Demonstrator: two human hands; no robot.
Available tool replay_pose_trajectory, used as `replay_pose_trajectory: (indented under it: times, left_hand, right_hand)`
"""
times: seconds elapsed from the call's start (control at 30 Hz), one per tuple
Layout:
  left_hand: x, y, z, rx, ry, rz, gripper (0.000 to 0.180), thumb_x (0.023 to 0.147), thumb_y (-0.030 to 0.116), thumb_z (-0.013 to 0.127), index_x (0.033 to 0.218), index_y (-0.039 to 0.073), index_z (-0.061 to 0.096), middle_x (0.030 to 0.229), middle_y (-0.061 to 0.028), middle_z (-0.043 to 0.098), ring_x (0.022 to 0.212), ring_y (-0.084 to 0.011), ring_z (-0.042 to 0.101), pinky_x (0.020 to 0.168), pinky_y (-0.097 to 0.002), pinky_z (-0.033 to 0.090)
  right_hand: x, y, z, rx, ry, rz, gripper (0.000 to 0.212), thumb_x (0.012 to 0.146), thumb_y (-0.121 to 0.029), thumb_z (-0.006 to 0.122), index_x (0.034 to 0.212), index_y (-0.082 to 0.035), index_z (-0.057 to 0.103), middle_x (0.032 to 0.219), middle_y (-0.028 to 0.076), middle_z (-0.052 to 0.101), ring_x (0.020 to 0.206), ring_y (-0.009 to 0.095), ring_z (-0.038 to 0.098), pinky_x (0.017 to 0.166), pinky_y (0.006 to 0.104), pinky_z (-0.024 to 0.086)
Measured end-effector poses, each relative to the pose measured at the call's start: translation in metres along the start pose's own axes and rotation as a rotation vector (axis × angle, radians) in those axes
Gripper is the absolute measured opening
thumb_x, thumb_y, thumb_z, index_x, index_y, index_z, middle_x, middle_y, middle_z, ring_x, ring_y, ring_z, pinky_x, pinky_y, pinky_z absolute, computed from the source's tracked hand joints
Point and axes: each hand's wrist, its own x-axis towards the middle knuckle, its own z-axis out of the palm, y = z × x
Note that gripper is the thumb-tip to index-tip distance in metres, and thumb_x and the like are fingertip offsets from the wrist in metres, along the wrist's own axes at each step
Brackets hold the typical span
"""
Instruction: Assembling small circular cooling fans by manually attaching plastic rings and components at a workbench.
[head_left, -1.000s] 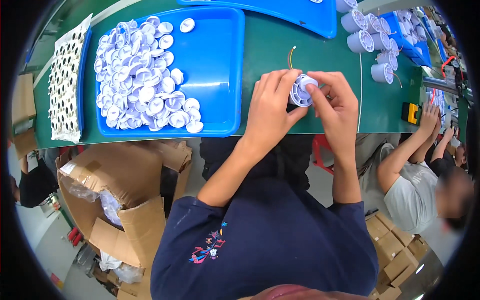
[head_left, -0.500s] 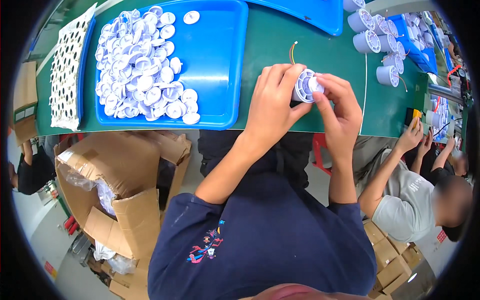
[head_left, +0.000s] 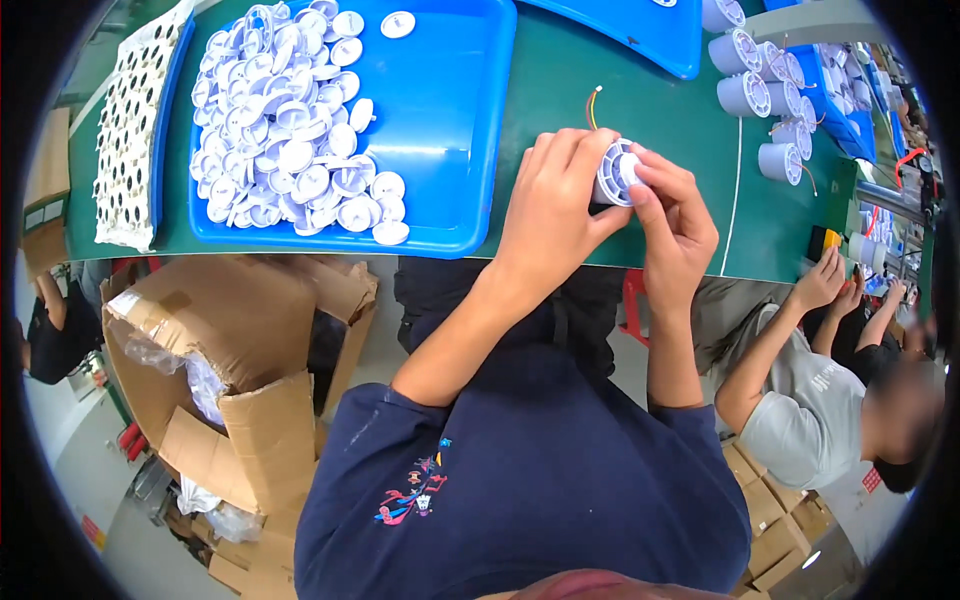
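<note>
My left hand [head_left: 555, 205] is wrapped round a white cylindrical housing [head_left: 606, 180] with a slotted, spoked end. Thin coloured wires with a small connector [head_left: 597, 92] stick up behind it. The housing's slotted end faces right, toward my right hand [head_left: 676, 210]. There, thumb and fingers pinch a small white round cap [head_left: 628, 168] against the middle of that end. My fingertips partly cover the cap. To the left, a blue tray [head_left: 440, 180] carries a heap of white disc-shaped caps with stems [head_left: 290, 120].
Several similar white housings [head_left: 744, 95] with wires stand at the right, beyond a white line [head_left: 735, 190] on the green table [head_left: 550, 85]. A perforated white sheet [head_left: 135, 130] lies far left. Below the table is an open cardboard box [head_left: 240, 350]; a co-worker [head_left: 810, 400] sits at right.
The small cap now sits closer to the middle of the housing's end, with the right fingers still on it. The view has shifted slightly; both hands stay nearly in place.
</note>
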Motion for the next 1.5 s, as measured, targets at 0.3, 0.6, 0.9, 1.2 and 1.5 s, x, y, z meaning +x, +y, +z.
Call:
replay_pose_trajectory:
  times: [0.3, 0.6, 0.9, 1.2, 1.5]
  left_hand:
    - [-0.003, -0.003, -0.007, -0.016, -0.016, -0.032, 0.064, 0.073, 0.010, 0.092, 0.130, 0.003, 0.065, 0.121, -0.0164, 0.069, 0.117, -0.0389, 0.063, 0.100, -0.0483, 0.050]
    - [-0.005, 0.002, -0.008, 0.015, -0.032, 0.011, 0.063, 0.073, 0.016, 0.096, 0.127, 0.003, 0.066, 0.121, -0.0150, 0.071, 0.117, -0.0385, 0.063, 0.103, -0.0481, 0.050]
    - [-0.010, 0.000, -0.016, 0.059, -0.027, 0.000, 0.067, 0.074, 0.017, 0.096, 0.132, 0.003, 0.065, 0.123, -0.0159, 0.071, 0.118, -0.0392, 0.063, 0.102, -0.0486, 0.051]
    - [-0.008, 0.003, -0.014, 0.114, -0.033, 0.035, 0.074, 0.074, 0.015, 0.096, 0.138, 0.002, 0.061, 0.128, -0.0169, 0.068, 0.119, -0.0390, 0.063, 0.101, -0.0473, 0.051]
    - [-0.017, 0.000, -0.016, 0.086, -0.032, -0.009, 0.075, 0.075, 0.009, 0.092, 0.143, 0.002, 0.060, 0.129, -0.0190, 0.067, 0.119, -0.0388, 0.064, 0.103, -0.0451, 0.052]
  right_hand:
    - [0.024, -0.032, -0.006, -0.522, -0.165, -0.193, 0.013, 0.091, -0.007, 0.080, 0.104, -0.003, 0.081, 0.128, 0.013, 0.076, 0.120, 0.032, 0.067, 0.105, 0.0418, 0.053]
    - [0.264, 0.099, -0.015, -1.366, -0.019, -0.521, 0.025, 0.097, -0.026, 0.073, 0.103, -0.001, 0.073, 0.109, 0.018, 0.073, 0.104, 0.039, 0.072, 0.086, 0.0493, 0.061]
    - [0.115, -0.018, -0.059, -0.749, -0.469, -0.338, 0.017, 0.094, -0.003, 0.070, 0.112, -0.003, 0.071, 0.101, 0.016, 0.066, 0.097, 0.037, 0.064, 0.084, 0.0473, 0.054]
    - [0.023, 0.021, -0.042, -0.875, 0.011, -0.285, 0.046, 0.089, -0.018, 0.086, 0.130, -0.005, 0.071, 0.139, 0.017, 0.064, 0.125, 0.040, 0.062, 0.105, 0.0470, 0.051]
    - [0.012, -0.032, -0.023, -0.334, -0.106, -0.110, 0.064, 0.082, -0.010, 0.087, 0.141, 0.001, 0.065, 0.133, 0.018, 0.061, 0.121, 0.031, 0.062, 0.104, 0.0427, 0.051]
